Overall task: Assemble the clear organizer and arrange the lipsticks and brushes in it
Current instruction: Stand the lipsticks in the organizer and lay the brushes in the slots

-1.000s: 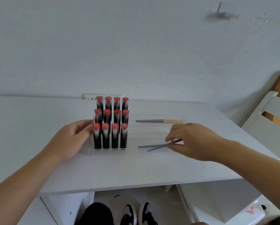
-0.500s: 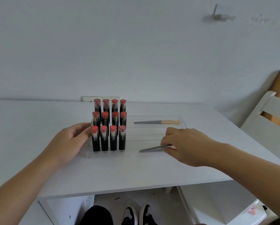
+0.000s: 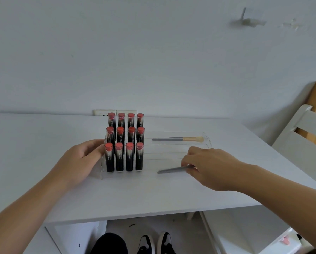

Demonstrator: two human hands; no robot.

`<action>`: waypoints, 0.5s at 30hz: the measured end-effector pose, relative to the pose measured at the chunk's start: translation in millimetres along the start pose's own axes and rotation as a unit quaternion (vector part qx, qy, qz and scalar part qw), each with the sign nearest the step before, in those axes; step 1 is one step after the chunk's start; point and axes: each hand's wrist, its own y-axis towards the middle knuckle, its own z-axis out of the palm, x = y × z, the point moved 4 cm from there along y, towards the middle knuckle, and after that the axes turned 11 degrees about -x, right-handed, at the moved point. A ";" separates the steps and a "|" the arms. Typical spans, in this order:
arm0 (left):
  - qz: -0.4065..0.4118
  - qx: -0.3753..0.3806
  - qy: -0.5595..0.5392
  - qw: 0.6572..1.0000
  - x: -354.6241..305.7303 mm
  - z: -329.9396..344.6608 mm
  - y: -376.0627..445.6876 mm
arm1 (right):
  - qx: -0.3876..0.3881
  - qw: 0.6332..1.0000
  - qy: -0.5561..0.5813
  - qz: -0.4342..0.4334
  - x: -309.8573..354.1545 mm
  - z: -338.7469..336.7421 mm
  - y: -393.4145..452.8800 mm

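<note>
Setting: white table [image 3: 43, 143] against a plain white wall, seen from a head-worn camera; a pale slatted chair [image 3: 304, 132] stands at the right.
Organizer: clear stepped organizer [image 3: 207, 139] sits assembled near the middle of the table, hard to see except for its edges.
Lipsticks: twelve lipsticks [image 3: 125, 156] stand upright in three rows of four on its left side, each row higher than the one in front.
Back brush: one brush with a pale tip [image 3: 178, 138] lies flat on the rear step, to the right of the lipsticks.
Front brush: a grey-handled brush [image 3: 171, 169] lies along the front step, its head hidden under the right hand.
Left hand: left hand [image 3: 80, 162] rests with relaxed fingers against the organizer's left end, steadying it.
Right hand: right hand [image 3: 206, 165] has fingers curled over the front brush, pinching its far end.
Progress: by my judgement nearly finished; only settling this brush seems left.
</note>
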 end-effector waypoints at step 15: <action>-0.001 -0.009 0.000 1.000 1.6 0.0 0.1 | -0.127 0.985 0.098 0.056 -15.3 -22.1 4.4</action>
